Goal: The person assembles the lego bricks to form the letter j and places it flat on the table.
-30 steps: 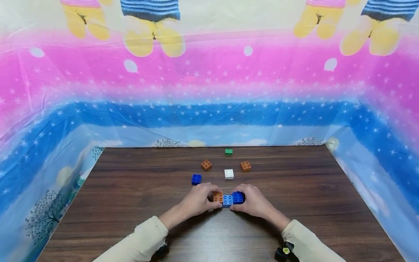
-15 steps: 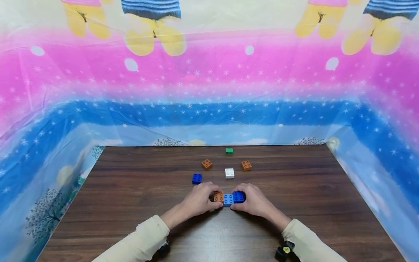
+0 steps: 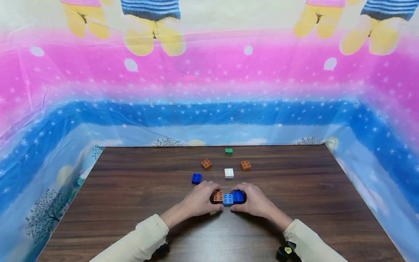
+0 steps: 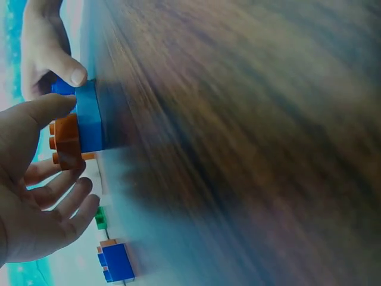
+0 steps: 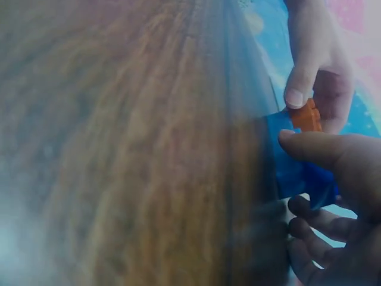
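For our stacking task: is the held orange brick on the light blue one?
On: left wrist view shows the orange brick atop the light blue brick.

Across your three views: no readable text, label, brand, number or sign for you to log.

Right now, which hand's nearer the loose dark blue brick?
Left. The left hand sits just in front of the loose dark blue brick; the right hand is farther right.
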Available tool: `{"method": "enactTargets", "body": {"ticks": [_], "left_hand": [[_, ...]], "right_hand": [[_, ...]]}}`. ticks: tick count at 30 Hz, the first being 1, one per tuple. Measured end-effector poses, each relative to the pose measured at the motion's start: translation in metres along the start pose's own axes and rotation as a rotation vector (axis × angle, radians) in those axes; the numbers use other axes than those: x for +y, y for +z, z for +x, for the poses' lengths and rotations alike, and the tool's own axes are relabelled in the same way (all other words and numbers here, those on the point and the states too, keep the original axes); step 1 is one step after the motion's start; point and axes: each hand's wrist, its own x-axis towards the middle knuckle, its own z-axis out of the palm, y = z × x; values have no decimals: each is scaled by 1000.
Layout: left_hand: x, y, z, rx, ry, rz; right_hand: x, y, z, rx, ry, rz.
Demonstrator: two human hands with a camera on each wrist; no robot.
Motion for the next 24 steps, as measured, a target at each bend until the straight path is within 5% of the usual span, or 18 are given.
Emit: {"method": "enactTargets", "body": {"ticks": [24], "left_hand": [[16, 26, 27, -29, -30, -132]], "right_hand": [[-6, -45, -19, 103, -24, 54]]}}
